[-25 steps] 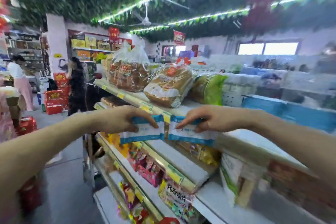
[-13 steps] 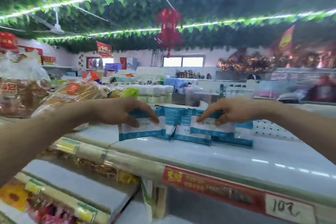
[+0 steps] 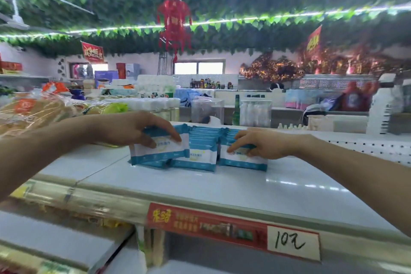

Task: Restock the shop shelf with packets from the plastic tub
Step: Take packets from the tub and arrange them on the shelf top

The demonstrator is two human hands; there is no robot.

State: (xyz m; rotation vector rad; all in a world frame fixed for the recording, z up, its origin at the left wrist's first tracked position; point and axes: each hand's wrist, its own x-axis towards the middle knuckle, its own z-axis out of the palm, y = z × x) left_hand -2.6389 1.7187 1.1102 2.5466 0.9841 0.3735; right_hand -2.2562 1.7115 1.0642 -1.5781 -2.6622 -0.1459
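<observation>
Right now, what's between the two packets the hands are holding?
Head view: a middle row of blue-and-white packets stands between the left hand's packet and the right hand's packet; no bare shelf there.

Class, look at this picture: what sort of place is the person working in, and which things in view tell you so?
Most likely a small grocery shop. A handwritten price tag sits on the shelf edge, blue-and-white packets stand in rows, and bagged bread lies nearby.

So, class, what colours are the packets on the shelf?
The packets are white with blue bands, seen in the head view.
</observation>
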